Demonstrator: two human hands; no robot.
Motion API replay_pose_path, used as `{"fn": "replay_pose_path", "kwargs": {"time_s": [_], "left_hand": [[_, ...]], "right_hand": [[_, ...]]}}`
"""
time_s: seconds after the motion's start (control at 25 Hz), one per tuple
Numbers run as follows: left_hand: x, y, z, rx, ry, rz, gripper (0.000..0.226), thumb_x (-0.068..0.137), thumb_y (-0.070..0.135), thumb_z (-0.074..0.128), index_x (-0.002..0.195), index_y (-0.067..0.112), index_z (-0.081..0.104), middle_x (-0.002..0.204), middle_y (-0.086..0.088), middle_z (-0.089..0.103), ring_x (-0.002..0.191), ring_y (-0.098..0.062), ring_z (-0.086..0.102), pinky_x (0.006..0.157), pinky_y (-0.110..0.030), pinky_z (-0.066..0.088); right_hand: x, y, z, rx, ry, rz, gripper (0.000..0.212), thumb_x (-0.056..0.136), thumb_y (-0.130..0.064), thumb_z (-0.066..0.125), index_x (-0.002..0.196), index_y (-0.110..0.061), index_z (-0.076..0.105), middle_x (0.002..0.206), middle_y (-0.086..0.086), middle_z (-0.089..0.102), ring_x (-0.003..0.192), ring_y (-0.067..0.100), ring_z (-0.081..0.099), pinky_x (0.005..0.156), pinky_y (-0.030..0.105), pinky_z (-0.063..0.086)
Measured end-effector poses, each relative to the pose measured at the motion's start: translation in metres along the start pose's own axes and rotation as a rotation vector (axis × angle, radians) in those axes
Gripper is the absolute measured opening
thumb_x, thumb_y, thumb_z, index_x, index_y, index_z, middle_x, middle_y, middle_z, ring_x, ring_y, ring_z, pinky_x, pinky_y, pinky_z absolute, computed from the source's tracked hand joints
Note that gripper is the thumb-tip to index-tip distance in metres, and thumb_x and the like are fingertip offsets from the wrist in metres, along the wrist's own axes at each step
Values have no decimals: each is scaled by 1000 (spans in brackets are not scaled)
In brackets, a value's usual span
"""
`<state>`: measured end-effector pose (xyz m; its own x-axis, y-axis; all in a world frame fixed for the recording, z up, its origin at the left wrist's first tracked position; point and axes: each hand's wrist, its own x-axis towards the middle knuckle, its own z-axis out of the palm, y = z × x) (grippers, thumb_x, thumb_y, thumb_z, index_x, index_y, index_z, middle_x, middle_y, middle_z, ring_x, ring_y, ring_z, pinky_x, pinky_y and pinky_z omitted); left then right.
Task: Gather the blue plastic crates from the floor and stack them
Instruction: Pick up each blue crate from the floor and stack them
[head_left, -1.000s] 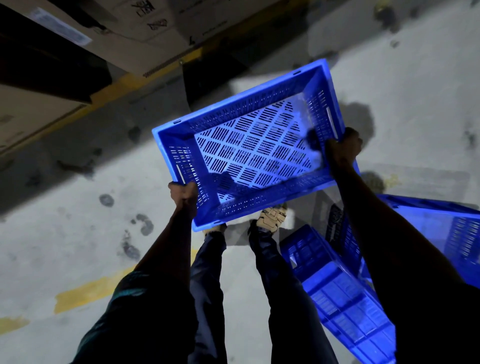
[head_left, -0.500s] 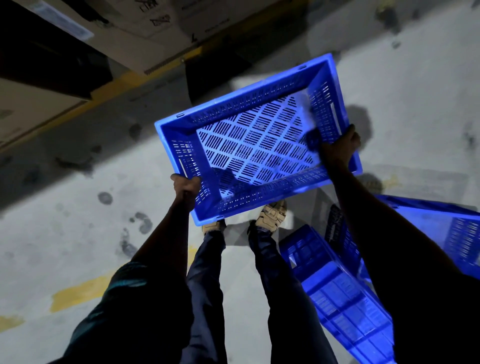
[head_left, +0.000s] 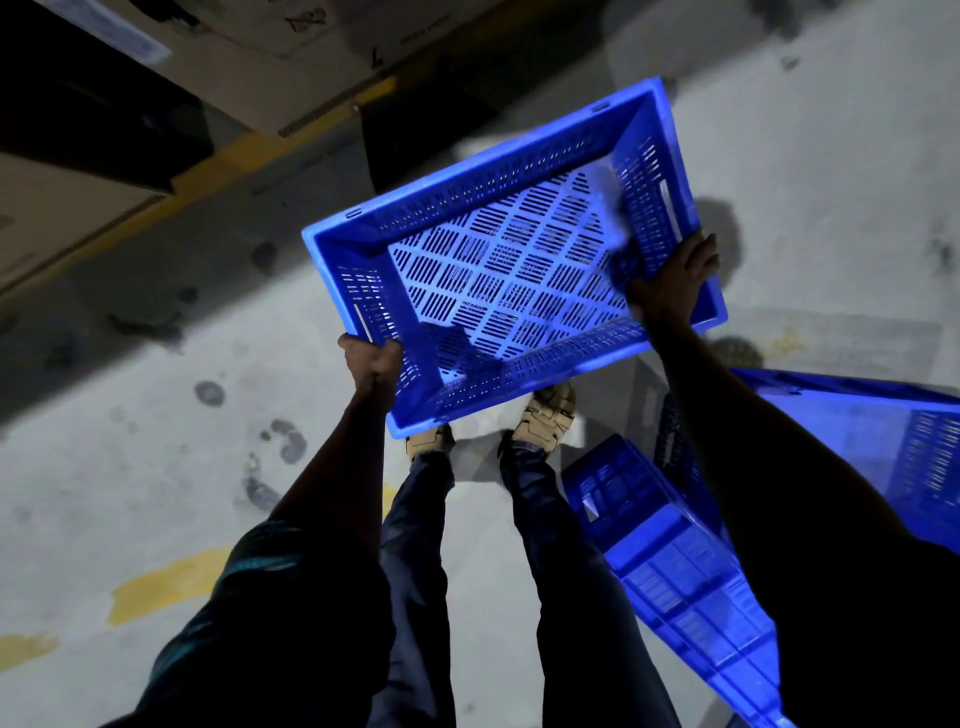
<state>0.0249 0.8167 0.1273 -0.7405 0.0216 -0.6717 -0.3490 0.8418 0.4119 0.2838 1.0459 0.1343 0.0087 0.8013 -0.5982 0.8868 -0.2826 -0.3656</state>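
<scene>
Both hands hold one blue crate (head_left: 511, 260) up off the floor (head_left: 130, 441), open side toward the camera. Left hand (head_left: 371, 364) is clenched around the rim at the crate's near left corner; right hand (head_left: 672, 280) is wrapped over the rim of the right end wall, near the near right corner.

Against the frames from a moment earlier, the grips are the same, but the crate has swung a little: its right end sits slightly higher and further right, and the far right corner reaches closer to the top of the view. The feet in tan shoes (head_left: 545, 415) show just below the crate's near edge, as before.

Below and to the right of the right hand, under that forearm, a second blue crate (head_left: 685, 587) lies tipped on the floor with its ribbed underside showing, and a third blue crate (head_left: 883, 431) stands just beyond it, touching or nearly so.

Above the left hand, cardboard boxes (head_left: 249, 57) line a yellow floor stripe (head_left: 234, 156). One carries a white label and dark printed marks, too blurred to read. No brand is legible on the crates.
</scene>
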Motion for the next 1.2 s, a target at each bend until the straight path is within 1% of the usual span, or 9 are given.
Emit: {"fn": "replay_pose_path", "kwargs": {"time_s": [0.4,0.52,0.64,0.72,0.8,0.88,0.96,1.08,1.2], "left_hand": [[-1,-2,0,13,40,11,42,79,8,66,114,4,43,115,-13,59,89,-24,60,73,-30,50],[-9,-6,6,114,91,19,61,73,20,68,124,5,39,125,-17,55,106,-37,61,91,-47,53],[-22,-7,10,271,85,9,75,77,23,67,139,7,30,134,-19,45,121,-41,51,99,-51,45],[-32,-5,9,322,90,24,80,79,23,66,145,5,25,136,-20,41,124,-42,48,99,-51,43],[-43,-6,5,413,102,125,85,78,21,65,149,4,22,141,-19,36,127,-42,43,99,-51,41],[-46,-11,0,645,65,342,87,75,21,65,151,9,24,151,-18,28,135,-39,34,102,-51,39],[-44,-23,-10,933,-21,487,78,75,26,65,147,16,36,159,-12,21,143,-37,23,106,-51,34],[-32,-43,-33,1184,-93,548,49,82,24,60,131,18,57,164,1,9,146,-38,15,109,-55,29],[-24,-53,-55,1337,-123,697,39,86,23,54,125,25,59,165,1,4,146,-40,13,110,-57,25]], "right_hand": [[-1,8,-3,28,-22,-15,112,63,-41,51,155,-1,2,163,22,-6,150,42,-8,119,46,10],[-7,6,-1,5,-42,-17,108,74,-35,63,155,1,2,163,21,-5,150,41,-5,119,47,12],[-30,3,10,57,-69,-8,104,70,-31,57,154,3,7,163,20,7,150,40,4,119,40,10],[-49,4,23,167,-18,-5,99,63,-26,49,152,5,19,158,23,24,146,42,21,119,41,18],[-71,7,36,258,76,-66,84,64,-20,51,143,5,40,142,25,47,131,42,44,111,45,35],[-88,10,47,291,119,-117,62,71,-10,60,132,2,54,124,17,60,113,33,57,101,39,45],[-99,14,59,181,30,-122,65,76,-8,62,139,-3,48,130,17,56,120,34,53,102,37,43],[-115,25,84,46,-54,-71,73,78,-13,60,147,-1,37,148,24,41,145,38,27,115,38,31],[-141,21,101,123,31,-78,65,80,-2,60,143,0,43,145,24,45,142,37,33,114,37,32]]}}
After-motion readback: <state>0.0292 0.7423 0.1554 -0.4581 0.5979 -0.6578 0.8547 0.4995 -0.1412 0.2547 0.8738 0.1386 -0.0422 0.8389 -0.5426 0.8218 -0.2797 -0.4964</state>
